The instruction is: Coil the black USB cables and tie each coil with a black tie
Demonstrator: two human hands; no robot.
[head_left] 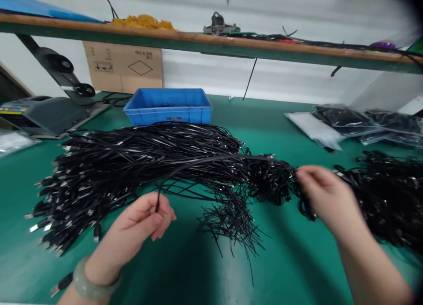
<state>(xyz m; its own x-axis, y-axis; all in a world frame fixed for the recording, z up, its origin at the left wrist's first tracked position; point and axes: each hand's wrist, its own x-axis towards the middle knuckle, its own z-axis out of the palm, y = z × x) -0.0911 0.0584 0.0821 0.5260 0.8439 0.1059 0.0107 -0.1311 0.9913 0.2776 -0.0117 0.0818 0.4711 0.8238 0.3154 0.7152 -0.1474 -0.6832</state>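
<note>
1. Left hand (pixel 142 219): the fingers (pixel 147 212) are curled almost shut, and a thin black cable (pixel 157 201) is pinched at the fingertips, its end pointing down. A pale green bangle (pixel 94 281) is worn on the wrist.

2. Right hand (pixel 325 195): the fingers (pixel 309 175) are drawn close together at a dark knot of cable loops (pixel 271 181). Motion blur appears to hide the exact grip, so a firm hold cannot be confirmed.

3. The held cable is seen arcing between the hands, above a large bundle of black USB cables (pixel 132 162), with metal plugs fanned out at the bundle's left end.

4. A close pinch, with the strand lifted clear of the bundle, is judged the soundest handling, as neighbouring strands are less likely to be dragged along.

5. Loose thin black wire ends (pixel 231 223) are splayed on the green work mat (pixel 185 270) between the hands. A second heap of black cables (pixel 386 199) is piled beyond the right hand.

6. A blue plastic crate (pixel 168 107) is placed behind the bundle, and bagged black cables (pixel 343 120) are laid to the right.
</note>
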